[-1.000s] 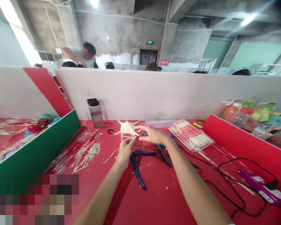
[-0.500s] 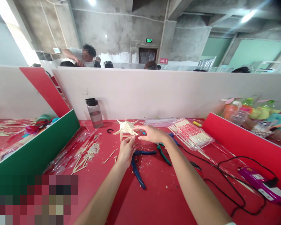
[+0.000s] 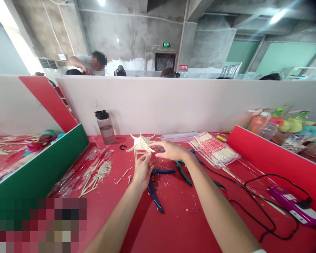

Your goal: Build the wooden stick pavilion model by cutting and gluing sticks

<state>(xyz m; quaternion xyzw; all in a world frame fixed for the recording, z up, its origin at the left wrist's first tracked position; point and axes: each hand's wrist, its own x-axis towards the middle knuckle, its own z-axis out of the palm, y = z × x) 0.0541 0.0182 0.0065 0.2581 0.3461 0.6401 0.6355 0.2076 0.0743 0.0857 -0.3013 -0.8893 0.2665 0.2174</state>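
A small model pavilion made of pale wooden sticks stands on the red table, with a peaked roof and upturned corners. My left hand is closed, its thumb and fingertips pinched at the near right post under the eave. From the right, my right hand curves its fingers over the roof's right corner, with fingertips on the roof and the thumb lower down. The pavilion's right posts are hidden behind my hands. Blue-handled cutters lie just beneath my hands, and green-handled pliers rest to the right.
Left are stick offcuts, crumbs and plastic wrappers. A water bottle stands behind. Packed sticks, a black cable and a purple power strip lie right. Green and red dividers flank the table.
Both hands keep nearly the same place on the pavilion. The whole view has shifted very slightly.
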